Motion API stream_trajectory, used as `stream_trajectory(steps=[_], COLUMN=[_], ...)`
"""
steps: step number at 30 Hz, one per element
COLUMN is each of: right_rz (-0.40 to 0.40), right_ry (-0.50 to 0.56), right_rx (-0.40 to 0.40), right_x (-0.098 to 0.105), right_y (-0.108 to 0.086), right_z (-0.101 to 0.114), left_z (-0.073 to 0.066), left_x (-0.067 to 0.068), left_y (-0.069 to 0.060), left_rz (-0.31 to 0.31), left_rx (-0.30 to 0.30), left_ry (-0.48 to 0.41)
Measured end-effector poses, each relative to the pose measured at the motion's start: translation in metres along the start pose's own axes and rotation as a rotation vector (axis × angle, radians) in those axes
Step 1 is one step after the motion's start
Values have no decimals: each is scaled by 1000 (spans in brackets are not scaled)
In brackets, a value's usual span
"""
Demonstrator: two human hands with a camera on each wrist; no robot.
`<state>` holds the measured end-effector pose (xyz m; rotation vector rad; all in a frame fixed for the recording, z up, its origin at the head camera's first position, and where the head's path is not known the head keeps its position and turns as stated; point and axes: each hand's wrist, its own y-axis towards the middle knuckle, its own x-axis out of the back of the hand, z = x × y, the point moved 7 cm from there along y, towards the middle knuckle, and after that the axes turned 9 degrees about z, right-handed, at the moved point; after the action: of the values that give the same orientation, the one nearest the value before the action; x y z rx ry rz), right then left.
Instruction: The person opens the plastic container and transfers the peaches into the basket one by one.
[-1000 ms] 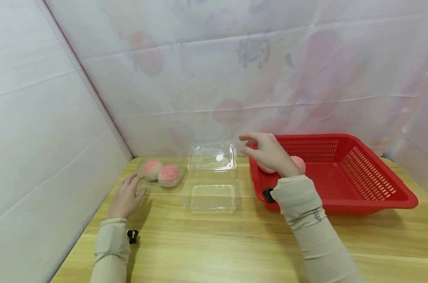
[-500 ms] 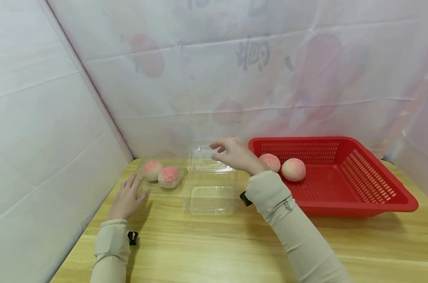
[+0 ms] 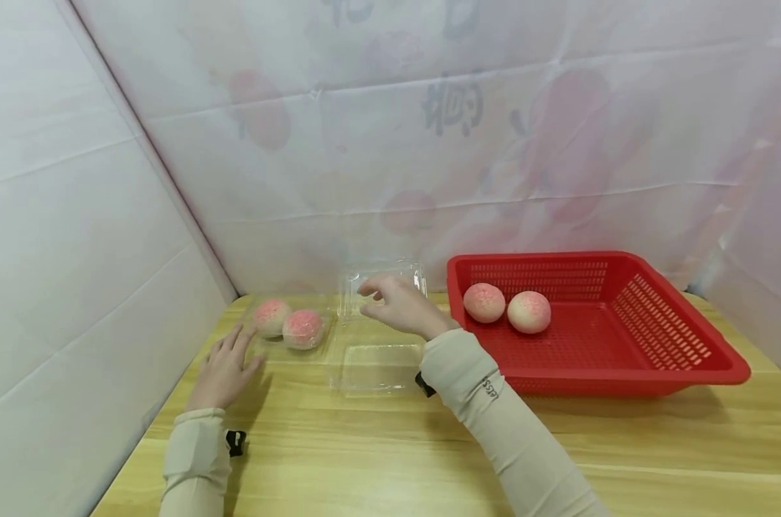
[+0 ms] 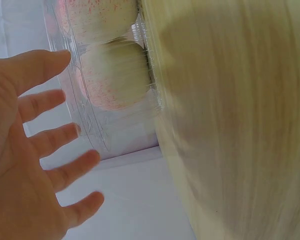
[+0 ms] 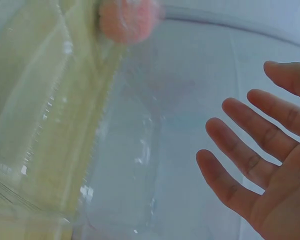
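Note:
Two pink-and-white peach-like balls [image 3: 303, 329] sit in a clear plastic box [image 3: 329, 337] at the left; the left wrist view shows the clear plastic [image 4: 77, 75] around them. My left hand [image 3: 225, 370] is just in front of that box, fingers spread and holding nothing; whether the fingertips touch it I cannot tell. In the middle, a second clear box [image 3: 380, 370] stands with its hinged lid raised toward the back. My right hand [image 3: 400, 305] hovers over it, partly covering the lid. Its fingers look loosely extended in the right wrist view, with nothing between them.
A red plastic basket [image 3: 623, 380] with slotted walls stands on the right, two more peach-like balls [image 3: 529, 312] in its left part. Behind the wooden table [image 3: 339, 459] hangs a printed white curtain [image 3: 365, 165], and another sheet [image 3: 74, 251] closes the left side.
My right hand has moved left from the basket's left edge to above the open box, uncovering both balls in the basket. The left hand has stayed almost in place.

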<state>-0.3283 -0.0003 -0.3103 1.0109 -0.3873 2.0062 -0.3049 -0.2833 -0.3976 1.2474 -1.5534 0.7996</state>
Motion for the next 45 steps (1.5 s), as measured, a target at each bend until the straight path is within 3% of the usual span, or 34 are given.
stream_trajectory(steps=[6,18,22,29,35,38,45], right_rz=[63,125,141,160,140,150,186], right_ry=[-34,-39,-94,-130,-165,-187,-269], right_rx=[-29,-53,-51,-93,-38,-51,-86], right_x=[-27,-57,-68,-80,-93,-98,-97], right_y=[5,16,20,25,32,34,42], right_z=[1,2,3,-1,2,0,5], left_z=[1,5,5,3,6,9,9], left_x=[-1,-3,-1,2,2,0,2], left_y=[2,-2,-3,0,0,0,1], left_rz=[-3,-23,-44,-40,-22,-4,10], left_rx=[20,49,47,38,38,38,20], left_ry=[-17,-53,-44,-60,-88,-92,-83])
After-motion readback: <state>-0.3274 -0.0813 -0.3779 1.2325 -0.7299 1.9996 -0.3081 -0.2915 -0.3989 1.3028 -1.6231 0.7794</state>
